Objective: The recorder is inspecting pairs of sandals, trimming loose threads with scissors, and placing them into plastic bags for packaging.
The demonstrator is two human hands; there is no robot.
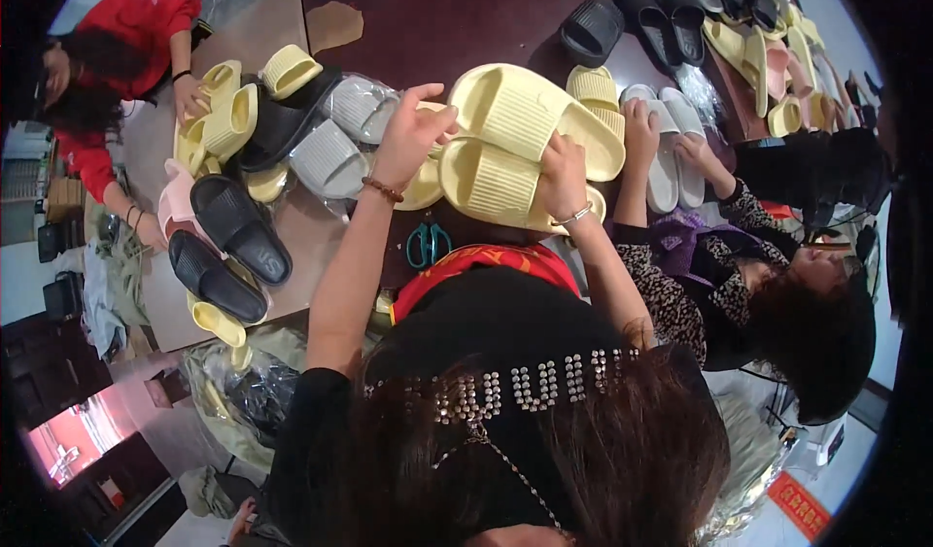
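Observation:
A pair of pale yellow slide slippers (501,100) is held up over the table in front of me, the two lying side by side with ribbed straps up. My right hand (564,178) is closed on the slippers at the inner side, where the pair meets. Beside their left ends, my left hand (413,139) has its fingers apart, near the slippers and with nothing visible in it. More yellow slippers (420,188) lie underneath, partly hidden. Scissors with teal handles (428,244) rest on the table edge between my forearms.
Grey slippers in clear wrap (328,158) lie to the left, near black slippers (243,222) and a co-worker in red (126,22). At right, another person's hands touch light grey slippers (663,163). Many slippers (748,51) fill the far right of the dark red table (437,13).

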